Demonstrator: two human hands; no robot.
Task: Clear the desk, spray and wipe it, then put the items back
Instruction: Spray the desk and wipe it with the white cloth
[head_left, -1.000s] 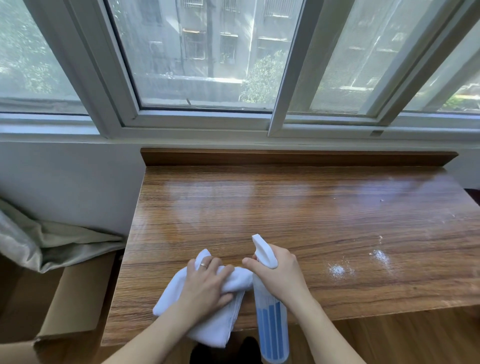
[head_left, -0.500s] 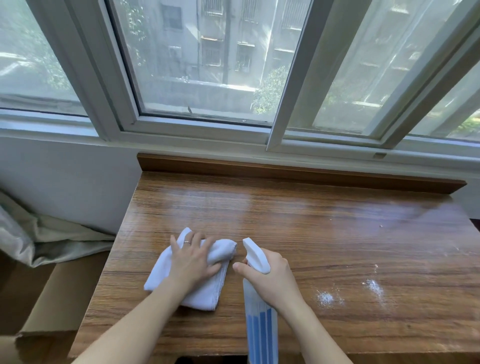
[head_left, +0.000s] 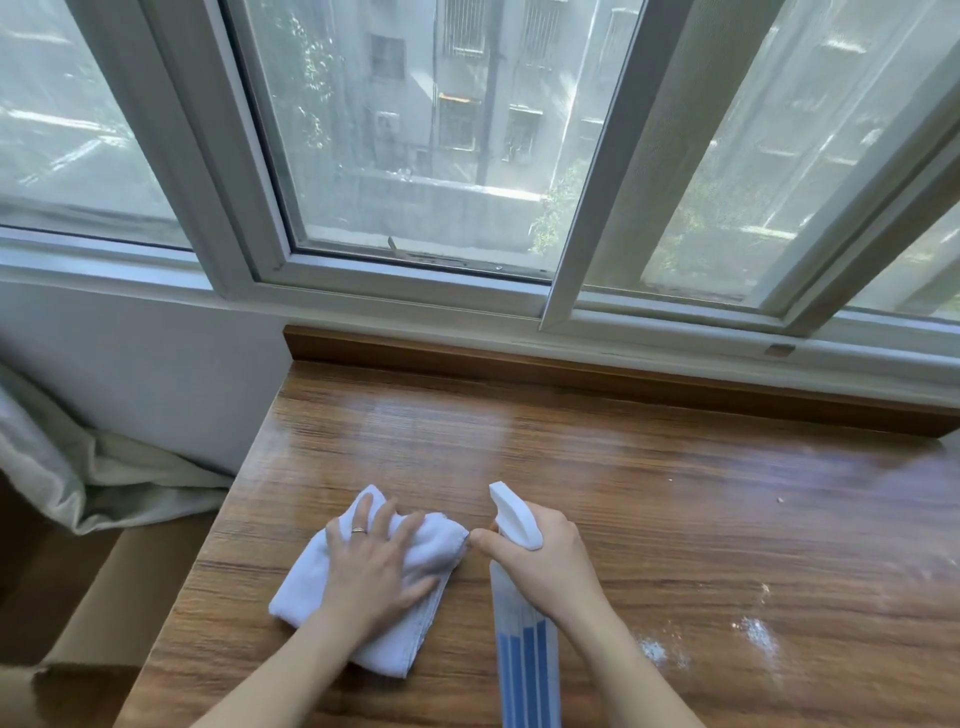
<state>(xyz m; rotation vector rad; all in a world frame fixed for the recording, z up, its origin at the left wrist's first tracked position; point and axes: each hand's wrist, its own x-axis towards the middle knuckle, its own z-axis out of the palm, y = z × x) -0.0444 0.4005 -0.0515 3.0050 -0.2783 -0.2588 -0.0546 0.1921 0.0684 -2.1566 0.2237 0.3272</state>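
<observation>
Fingers (head_left: 400, 525) of the left hand (head_left: 371, 566) are spread and nearly straight, pressing flat on the cloth, not curled round it; right hand (head_left: 550, 561) is clenched round the neck of the bottle, forefinger extended forward under the head, whether it's on a trigger I can't tell

Largest to smallest:
- wide white-framed sliding window (head_left: 415, 280) runs across the whole top, grey apartment blocks and some green trees visible through the glass
- glossy brown wood-grain desk (head_left: 675, 493) sits under the sill with a darker raised wooden strip along its back edge; sheen on the far half
- white plastered wall (head_left: 130, 374) to the left of the desk, below the sill
- crumpled pale grey-white fabric (head_left: 78, 483) lies bunched low at far left, beside the desk
- brown cardboard box (head_left: 98, 613) is just below that fabric, against the desk's left side
- folded white terry cloth (head_left: 447, 540) lies on the desk's near-left part, under the left hand, one end hanging close to the near edge
- translucent spray bottle with white nozzle head and blue vertical stripes (head_left: 524, 654) is just right of the cloth, tilted with the nozzle pointing away from the person, base running out of frame at the bottom
- white speckled patches of spray or powder (head_left: 758, 631) on the desk near-right, well apart from both hands
- thin gold ring (head_left: 358, 530) on a left-hand finger
</observation>
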